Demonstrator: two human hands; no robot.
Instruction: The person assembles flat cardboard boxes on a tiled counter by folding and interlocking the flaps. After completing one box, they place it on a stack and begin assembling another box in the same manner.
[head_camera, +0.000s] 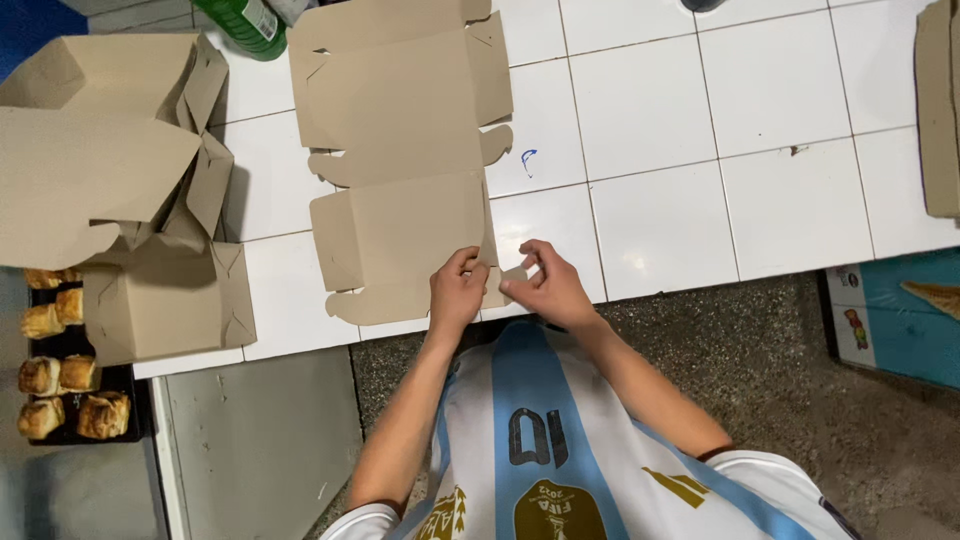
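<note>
A flat, unfolded brown cardboard box blank lies on the white tiled counter. My left hand pinches its near right corner at the counter's front edge. My right hand grips a small side flap of the same blank, just to the right of my left hand. Both hands are close together, fingers bent around the cardboard.
Several folded brown boxes stand at the left of the counter. A black tray of baked pastries sits lower left. A green bottle lies at the back. More flat cardboard is at the right edge, and a blue carton is below it.
</note>
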